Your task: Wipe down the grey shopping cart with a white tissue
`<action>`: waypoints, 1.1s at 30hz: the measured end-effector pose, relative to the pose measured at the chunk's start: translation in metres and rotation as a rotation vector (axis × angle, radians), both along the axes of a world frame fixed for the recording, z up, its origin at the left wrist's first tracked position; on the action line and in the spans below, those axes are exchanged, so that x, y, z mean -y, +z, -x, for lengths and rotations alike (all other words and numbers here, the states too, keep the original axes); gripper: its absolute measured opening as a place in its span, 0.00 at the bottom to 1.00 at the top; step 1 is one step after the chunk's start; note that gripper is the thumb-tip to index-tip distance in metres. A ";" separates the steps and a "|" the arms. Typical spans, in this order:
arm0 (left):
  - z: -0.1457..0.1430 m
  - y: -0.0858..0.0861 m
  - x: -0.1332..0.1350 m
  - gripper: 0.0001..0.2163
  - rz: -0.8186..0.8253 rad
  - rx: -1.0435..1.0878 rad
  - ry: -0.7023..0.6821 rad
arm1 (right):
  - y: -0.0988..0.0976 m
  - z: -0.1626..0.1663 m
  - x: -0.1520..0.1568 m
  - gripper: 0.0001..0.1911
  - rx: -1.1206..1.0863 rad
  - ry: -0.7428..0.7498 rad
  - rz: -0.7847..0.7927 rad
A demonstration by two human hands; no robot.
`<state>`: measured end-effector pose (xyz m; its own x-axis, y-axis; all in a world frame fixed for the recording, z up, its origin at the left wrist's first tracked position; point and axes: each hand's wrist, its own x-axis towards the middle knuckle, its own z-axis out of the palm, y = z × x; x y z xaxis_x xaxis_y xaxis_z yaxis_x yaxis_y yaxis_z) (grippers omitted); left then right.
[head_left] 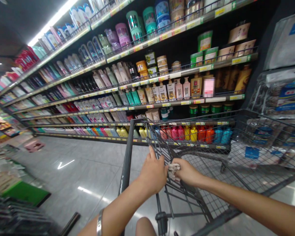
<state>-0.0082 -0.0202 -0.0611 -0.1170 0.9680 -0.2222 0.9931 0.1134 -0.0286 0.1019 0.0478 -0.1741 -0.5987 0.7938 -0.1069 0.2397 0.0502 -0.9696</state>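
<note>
At the frame's lower centre, the right hand (186, 173) has its grip closed around a crumpled pale-grey cloth (174, 168), over a dark-grey metal-wire shopping cart (128, 154). The left hand (151, 171) is just left of the cloth; whether its grip holds anything, I cannot tell.

Saw a glossy grey floor (93, 170) under the wire cart (127, 157) at near right, and far shelves (221, 99) lined with bottles (171, 91), with tubs (122, 31) higher up.

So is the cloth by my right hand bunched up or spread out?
Bunched up: the cloth shows as a small, crumpled wad against your right hand.
</note>
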 end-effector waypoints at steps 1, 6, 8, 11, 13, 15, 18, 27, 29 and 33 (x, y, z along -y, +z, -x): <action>0.000 0.001 0.000 0.19 0.009 -0.009 -0.016 | 0.008 0.001 0.001 0.08 -0.041 0.002 0.009; 0.007 0.001 -0.003 0.18 0.050 -0.044 -0.104 | 0.034 -0.002 -0.001 0.11 -0.261 -0.001 0.291; 0.012 -0.001 -0.005 0.20 0.007 -0.020 -0.106 | 0.037 -0.007 -0.003 0.12 -0.379 -0.004 0.387; 0.018 -0.005 -0.010 0.24 -0.079 0.026 -0.064 | 0.034 -0.011 -0.003 0.12 -0.399 -0.043 0.333; 0.019 -0.006 -0.014 0.25 -0.103 0.026 -0.043 | 0.028 -0.009 0.000 0.10 -0.314 -0.049 0.217; 0.020 -0.007 -0.017 0.24 -0.096 0.008 -0.040 | 0.020 -0.005 0.005 0.09 -0.244 -0.041 0.097; 0.019 -0.006 -0.021 0.23 -0.076 -0.017 -0.032 | 0.011 -0.001 0.011 0.12 -0.153 -0.032 -0.059; 0.014 -0.001 -0.022 0.19 -0.034 -0.080 -0.027 | -0.013 -0.006 0.009 0.15 0.132 0.051 -0.297; 0.013 0.000 -0.022 0.18 -0.031 -0.082 -0.026 | -0.021 -0.008 0.006 0.14 0.217 0.071 -0.283; 0.014 -0.001 -0.022 0.17 -0.031 -0.080 -0.024 | -0.037 -0.014 -0.003 0.13 0.414 0.155 -0.231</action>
